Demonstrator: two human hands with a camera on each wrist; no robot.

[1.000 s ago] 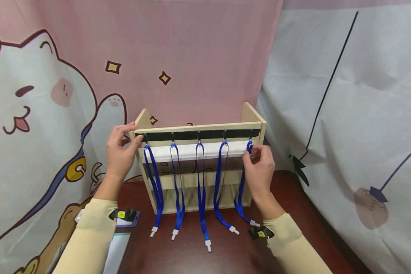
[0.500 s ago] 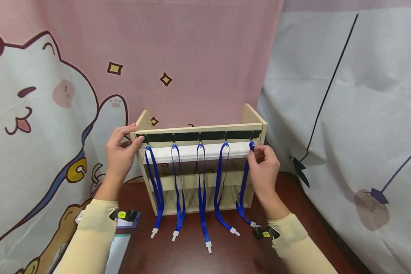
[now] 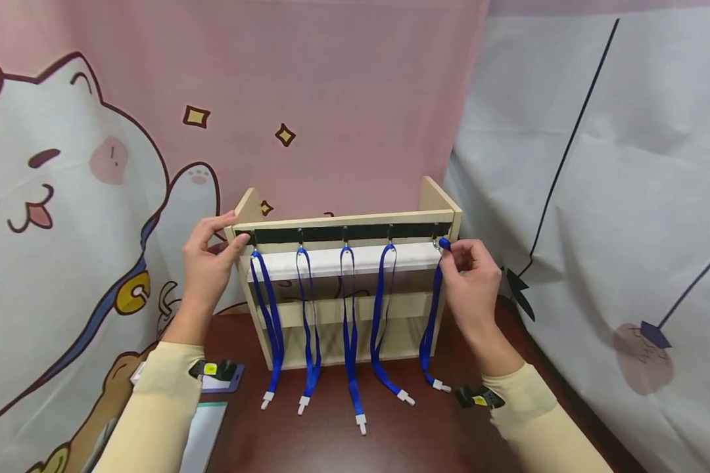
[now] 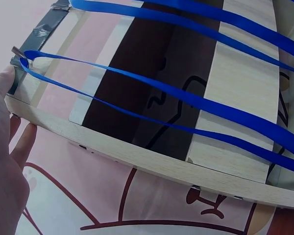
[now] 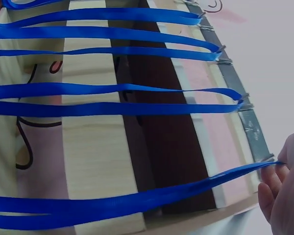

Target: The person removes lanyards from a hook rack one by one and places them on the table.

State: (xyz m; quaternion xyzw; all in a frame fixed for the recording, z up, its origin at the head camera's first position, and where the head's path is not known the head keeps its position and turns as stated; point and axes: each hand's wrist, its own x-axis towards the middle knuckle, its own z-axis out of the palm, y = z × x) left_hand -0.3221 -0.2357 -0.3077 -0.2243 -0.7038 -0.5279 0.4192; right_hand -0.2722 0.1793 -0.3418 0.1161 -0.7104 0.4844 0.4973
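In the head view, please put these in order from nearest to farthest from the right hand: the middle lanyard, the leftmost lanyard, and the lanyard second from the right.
From the right hand:
1. The lanyard second from the right, hanging just to the hand's left.
2. The middle lanyard, at the centre of the wooden rack.
3. The leftmost lanyard, at the rack's far end, beside the left hand.

Open tabletop in front, crowded rack face, cloth walls close on three sides

The dark red-brown tabletop (image 3: 390, 447) before the pale wooden rack (image 3: 343, 220) gives room to pass, save for white clip ends lying on it. Four hanging blue ribbon lanyards (image 3: 348, 315) curtain the rack's front, with narrow gaps between them; a fifth blue lanyard (image 3: 432, 315) hangs at the right end, pinched by the right hand (image 3: 470, 279). The left hand (image 3: 204, 263) holds the rack's left end. The pink cartoon backdrop (image 3: 331, 98) and grey cloth (image 3: 597, 197) stand close behind and beside.
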